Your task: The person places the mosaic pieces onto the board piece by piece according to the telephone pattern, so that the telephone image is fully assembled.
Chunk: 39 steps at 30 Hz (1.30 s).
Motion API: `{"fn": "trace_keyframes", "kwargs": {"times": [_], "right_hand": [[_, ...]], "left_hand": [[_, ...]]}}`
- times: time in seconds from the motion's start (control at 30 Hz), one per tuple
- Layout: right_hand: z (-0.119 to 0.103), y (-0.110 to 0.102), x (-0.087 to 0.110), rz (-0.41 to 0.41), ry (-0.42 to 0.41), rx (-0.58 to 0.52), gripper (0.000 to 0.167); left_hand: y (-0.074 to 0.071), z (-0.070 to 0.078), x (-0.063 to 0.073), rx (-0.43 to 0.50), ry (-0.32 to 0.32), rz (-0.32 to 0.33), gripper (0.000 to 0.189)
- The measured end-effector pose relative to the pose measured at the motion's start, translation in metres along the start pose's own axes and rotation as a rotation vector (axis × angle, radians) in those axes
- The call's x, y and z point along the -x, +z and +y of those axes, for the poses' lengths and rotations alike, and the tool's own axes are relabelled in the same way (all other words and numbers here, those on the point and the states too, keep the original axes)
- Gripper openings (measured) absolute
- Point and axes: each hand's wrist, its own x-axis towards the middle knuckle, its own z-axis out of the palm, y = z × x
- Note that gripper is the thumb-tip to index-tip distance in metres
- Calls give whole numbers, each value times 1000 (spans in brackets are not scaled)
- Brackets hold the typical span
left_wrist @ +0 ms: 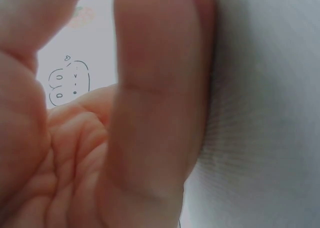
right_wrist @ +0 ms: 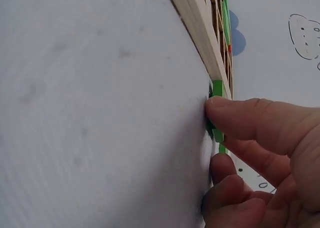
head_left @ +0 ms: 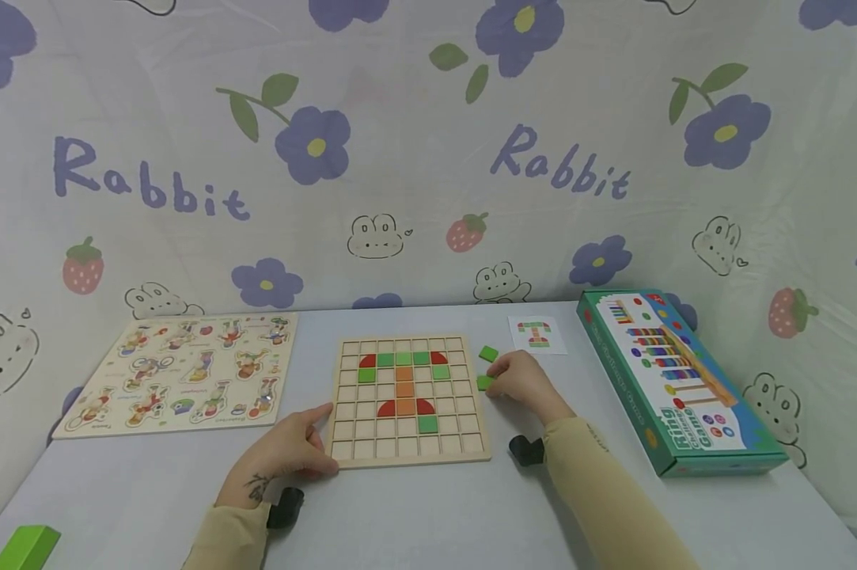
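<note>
A wooden grid board [head_left: 377, 448] lies flat, holding green squares, orange squares and red quarter-round pieces in a mushroom-like pattern. My left hand [head_left: 282, 451] rests at its left side, with thumb and forefinger apart and their tips against the frame near the lower left corner. In the left wrist view the left fingers [left_wrist: 155, 108] fill most of the picture. Just beyond the board's right edge, my right hand [head_left: 528, 384] pinches a green square tile [head_left: 483, 383]; the thumb lies across this tile [right_wrist: 217, 89] in the right wrist view. Another green tile [head_left: 488, 354] lies just behind it.
A pattern card [head_left: 555, 336] lies at the back right. Beside it stands a green game box [head_left: 699, 388]. A wooden picture puzzle board [head_left: 186, 372] lies at the left, and a light green block [head_left: 28, 546] sits at the front left. A printed cloth [head_left: 428, 158] hangs behind the table.
</note>
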Motion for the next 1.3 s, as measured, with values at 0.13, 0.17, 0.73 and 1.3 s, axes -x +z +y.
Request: {"fn": "trace_keyframes", "kwargs": {"times": [0.13, 0.17, 0.73, 1.3], "right_hand": [[1, -4, 1, 16, -2, -40, 31], [1, -5, 1, 24, -9, -57, 31], [-38, 23, 34, -101, -225, -547, 31], [-57, 62, 56, -278, -237, -625, 27]], "left_hand": [[0, 0, 0, -11, -2, 4, 96], [0, 0, 0, -14, -3, 6, 96], [0, 2, 1, -6, -10, 4, 96], [0, 1, 0, -9, -5, 2, 96]]}}
